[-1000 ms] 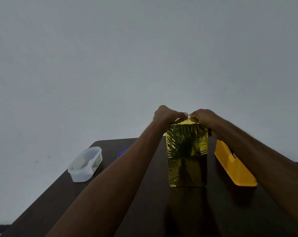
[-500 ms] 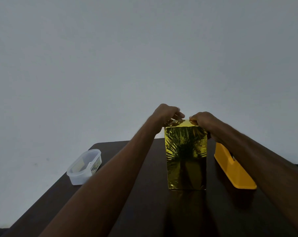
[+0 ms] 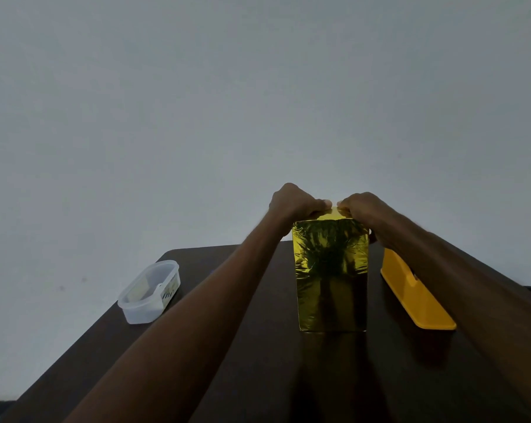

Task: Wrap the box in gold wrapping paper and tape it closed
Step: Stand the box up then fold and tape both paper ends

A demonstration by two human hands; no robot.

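I see the gold-wrapped box (image 3: pixel 331 274) upright on the dark table (image 3: pixel 258 377). My left hand (image 3: pixel 291 201) and right hand (image 3: pixel 364 206), fingers curled, pinch the paper flap (image 3: pixel 334 212) at its top.

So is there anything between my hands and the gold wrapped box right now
Nothing visible. Both the left hand and right hand are already on the top of the gold wrapped box, pinching the paper flap there. The plastic container and the yellow tray sit off to either side on the table.
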